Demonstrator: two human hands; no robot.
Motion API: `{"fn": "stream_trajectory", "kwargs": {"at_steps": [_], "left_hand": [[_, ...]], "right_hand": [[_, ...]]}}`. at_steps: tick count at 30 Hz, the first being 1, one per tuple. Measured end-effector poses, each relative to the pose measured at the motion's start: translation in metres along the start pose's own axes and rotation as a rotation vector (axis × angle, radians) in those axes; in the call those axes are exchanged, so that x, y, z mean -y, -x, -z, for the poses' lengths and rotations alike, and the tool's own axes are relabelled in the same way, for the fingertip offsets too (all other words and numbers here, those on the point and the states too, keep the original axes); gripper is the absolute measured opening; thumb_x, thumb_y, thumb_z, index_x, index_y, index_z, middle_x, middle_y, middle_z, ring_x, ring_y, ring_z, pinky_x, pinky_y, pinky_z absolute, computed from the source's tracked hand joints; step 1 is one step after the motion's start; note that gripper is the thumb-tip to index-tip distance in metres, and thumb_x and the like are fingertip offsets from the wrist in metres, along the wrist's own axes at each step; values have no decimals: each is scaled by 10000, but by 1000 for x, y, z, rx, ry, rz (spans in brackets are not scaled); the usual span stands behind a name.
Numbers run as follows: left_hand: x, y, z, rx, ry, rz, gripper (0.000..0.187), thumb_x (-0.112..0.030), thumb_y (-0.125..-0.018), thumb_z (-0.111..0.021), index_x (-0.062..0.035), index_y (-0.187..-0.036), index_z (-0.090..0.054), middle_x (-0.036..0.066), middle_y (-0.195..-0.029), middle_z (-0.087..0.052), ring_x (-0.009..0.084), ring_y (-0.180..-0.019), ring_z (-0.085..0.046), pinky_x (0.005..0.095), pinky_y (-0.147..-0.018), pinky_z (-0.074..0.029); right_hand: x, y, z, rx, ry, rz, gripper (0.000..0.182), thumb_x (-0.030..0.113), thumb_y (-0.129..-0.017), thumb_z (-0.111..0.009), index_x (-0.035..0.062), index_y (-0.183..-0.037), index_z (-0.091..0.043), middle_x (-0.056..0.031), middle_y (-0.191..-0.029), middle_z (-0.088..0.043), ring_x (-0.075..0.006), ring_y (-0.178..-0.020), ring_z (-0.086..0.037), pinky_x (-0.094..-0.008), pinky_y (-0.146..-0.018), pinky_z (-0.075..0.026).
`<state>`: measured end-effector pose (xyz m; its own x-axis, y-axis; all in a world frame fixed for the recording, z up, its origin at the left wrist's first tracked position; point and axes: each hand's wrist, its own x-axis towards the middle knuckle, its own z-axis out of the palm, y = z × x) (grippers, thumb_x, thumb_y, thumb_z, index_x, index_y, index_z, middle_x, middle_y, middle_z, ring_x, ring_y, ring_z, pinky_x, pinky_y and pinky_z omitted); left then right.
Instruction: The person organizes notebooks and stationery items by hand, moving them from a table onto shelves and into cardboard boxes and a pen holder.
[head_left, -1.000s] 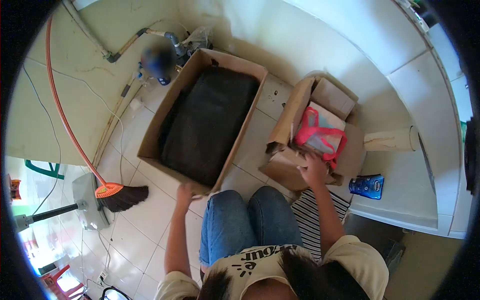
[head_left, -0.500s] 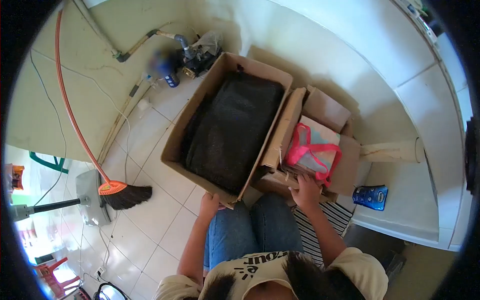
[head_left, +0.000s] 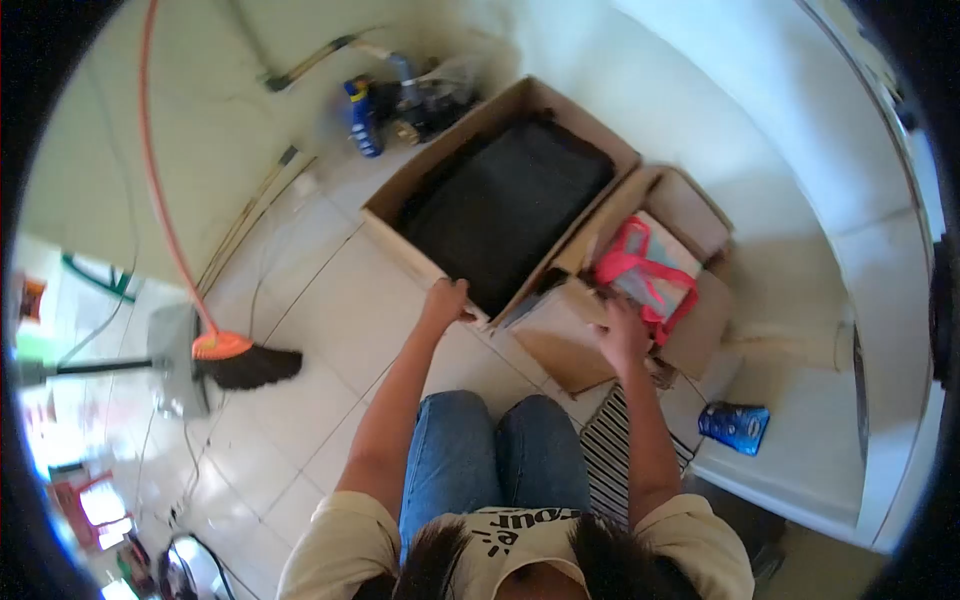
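Note:
My left hand [head_left: 447, 300] is closed on the near edge of a large open cardboard box [head_left: 408, 252]. A black, flat-topped item [head_left: 510, 205] fills most of that box; its kind I cannot make out. My right hand [head_left: 622, 335] has its fingers bent over the near side of a smaller open cardboard box [head_left: 562, 345], at a raised piece of cardboard. Inside the smaller box lies a pale bag with bright pink straps [head_left: 650, 268], just beyond my right fingers. The two boxes stand side by side, and my fingertips are partly hidden.
To the left, an orange-handled broom [head_left: 250, 365] leans beside a grey dustpan [head_left: 178, 385]. A blue bottle [head_left: 363, 120] and a pump [head_left: 425, 115] with piping stand by the back wall. At right are a blue pouch [head_left: 735, 427] and a striped mat [head_left: 610, 450].
Both boxes have slid forward and slightly right, away from my knees, with my arms stretched out after them. A near flap of the smaller box now shows more fully.

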<state>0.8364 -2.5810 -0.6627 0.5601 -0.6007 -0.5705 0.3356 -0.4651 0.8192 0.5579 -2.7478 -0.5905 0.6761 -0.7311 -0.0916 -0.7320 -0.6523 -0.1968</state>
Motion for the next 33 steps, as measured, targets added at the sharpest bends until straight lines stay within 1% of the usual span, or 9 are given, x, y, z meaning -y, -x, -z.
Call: {"fn": "stream_trajectory", "kwargs": {"at_steps": [1,5,8,11,18,24,27,30,33], "left_hand": [[5,7,2,-9,34,3,414,-235,-900,-463,176,-855,-456,256,-683,-562,380,-611,-658,409,-481,-586],[9,52,10,45,150,141,782,-427,-907,-539,16,-1420,-148,302,-1198,-492,366,-946,-644,467,-780,-552],[45,67,21,176,180,132,856,-461,-907,-546,-151,-1488,1,218,-1401,-358,351,-1116,-569,489,-926,-456],[71,94,47,232,162,154,801,-440,-920,-532,-156,-1488,-43,165,-1394,-394,339,-1162,-537,500,-958,-426],[149,155,167,-256,336,64,465,-301,-923,-519,-130,-1341,-408,95,-1213,-573,231,-1038,-603,385,-835,-469],[192,195,273,-543,414,40,347,-182,-914,-470,-81,-1247,-489,88,-1052,-632,173,-848,-627,284,-622,-457],[224,199,312,-561,238,-122,215,-135,-912,-491,-24,-1043,-621,97,-936,-652,179,-774,-623,323,-713,-505],[123,261,344,-502,-31,15,269,-127,-907,-542,-39,-1160,-567,99,-1046,-630,182,-929,-611,319,-831,-490],[-14,321,369,-638,-164,-452,411,-238,-915,-567,-103,-1296,-492,179,-1370,-435,306,-1279,-410,400,-1023,-354]], "right_hand": [[-3,-6,-1,-21,-7,16,475,205,-697,-743,38,-1100,-556,-170,-1124,-577,-368,-1009,-565,-455,-842,-471],[-14,-21,2,-78,-19,31,541,216,-694,-750,40,-1150,-518,-189,-1183,-548,-370,-1115,-508,-467,-912,-425],[1,-6,6,-88,47,-27,619,200,-678,-763,47,-1212,-491,-195,-1233,-517,-368,-1168,-474,-475,-948,-404],[17,17,4,-233,100,-45,689,203,-680,-765,75,-1283,-457,-192,-1317,-447,-369,-1239,-411,-506,-1003,-341],[125,60,-35,-648,-85,82,625,248,-796,-687,111,-1341,-415,-189,-1441,-281,-385,-1360,-237,-605,-1068,-190],[282,61,-49,-345,-212,566,298,217,-855,-622,74,-1116,-607,-174,-1375,-397,-365,-1314,-331,-612,-1070,-182],[346,30,-45,-80,-175,755,212,203,-893,-574,60,-1025,-657,-157,-1290,-501,-325,-1237,-434,-573,-1064,-227],[431,12,-47,155,-772,517,293,291,-942,-518,64,-1042,-676,-144,-1275,-539,-287,-1167,-498,-507,-1062,-263],[534,22,-30,947,-1101,129,460,439,-972,-419,82,-1163,-637,-154,-1365,-474,-300,-1174,-499,-442,-1073,-268]]}}
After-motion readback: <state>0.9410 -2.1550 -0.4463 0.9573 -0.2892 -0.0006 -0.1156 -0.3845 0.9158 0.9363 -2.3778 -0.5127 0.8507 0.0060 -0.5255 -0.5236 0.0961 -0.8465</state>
